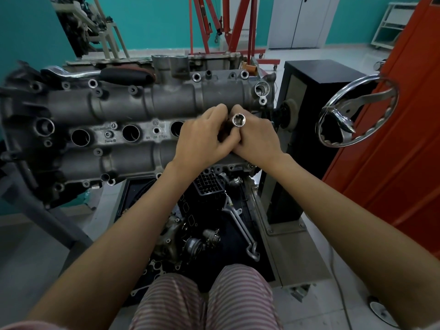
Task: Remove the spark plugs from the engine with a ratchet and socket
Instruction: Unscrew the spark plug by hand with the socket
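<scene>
Here both hands meet over the right end of the engine, which sits on a stand with its cam cover facing up. The right hand has its grip curled around a chrome socket, whose open end points up toward the camera. The left hand presses against it, fingers curled in; what they pinch is hidden. Three open spark plug wells run along the cover's middle, left of the hands. A black-handled ratchet lies along the engine's far left edge.
</scene>
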Motion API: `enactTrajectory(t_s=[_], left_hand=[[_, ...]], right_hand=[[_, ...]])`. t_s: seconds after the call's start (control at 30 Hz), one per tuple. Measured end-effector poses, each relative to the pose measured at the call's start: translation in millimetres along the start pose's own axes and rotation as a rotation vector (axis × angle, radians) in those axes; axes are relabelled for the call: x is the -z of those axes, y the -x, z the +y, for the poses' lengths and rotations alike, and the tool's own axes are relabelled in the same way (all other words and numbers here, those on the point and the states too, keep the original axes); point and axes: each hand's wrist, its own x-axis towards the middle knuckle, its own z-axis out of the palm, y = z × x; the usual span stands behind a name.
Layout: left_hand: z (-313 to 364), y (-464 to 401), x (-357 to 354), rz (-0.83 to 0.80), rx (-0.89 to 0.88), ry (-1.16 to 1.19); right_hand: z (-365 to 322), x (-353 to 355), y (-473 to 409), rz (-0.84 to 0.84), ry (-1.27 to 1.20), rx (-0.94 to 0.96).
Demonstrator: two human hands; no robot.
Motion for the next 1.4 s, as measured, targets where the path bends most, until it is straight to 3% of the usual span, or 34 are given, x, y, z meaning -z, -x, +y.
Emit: enactTrajectory(t_s=[0.23,0.47,0.6,0.73,1.03,1.17,1.4], left_hand=[[-4.9,-0.7,-1.6,-0.033,0.006,-0.033],[-3.5,-0.5,-0.7,-0.019,-0.008,-0.017],[-3.0,-1.4,-1.0,-0.016,0.008,0.007],[-5.8,-1.3,-2.2,-0.007,-0.042,-0.053],[-1.1,-0.6,-0.1,0.009,0.013,0.000],[-5.5,-0.6,-2.8,0.017,-0.023,-0.055],[-1.5,-0.5,-0.3,0.023,0.006,-0.015]], right_hand=[[2.1,-4.9,-0.7,0.032,0.130,0.011],[5.5,-4.7,-1.8,-0.015,0.111,0.023],[2.5,-2.5,-0.7,-0.023,-0.025,-0.021],[2.9,-5.3,-1.6,-0.007,0.084,0.003],[3.3,-2.1,-0.6,-0.022,-0.037,-0.018],[3.2,-4.0,-2.4,-0.036,0.081,-0.016],[4.8,-3.9,-1.7,-0.038,0.024,-0.002]])
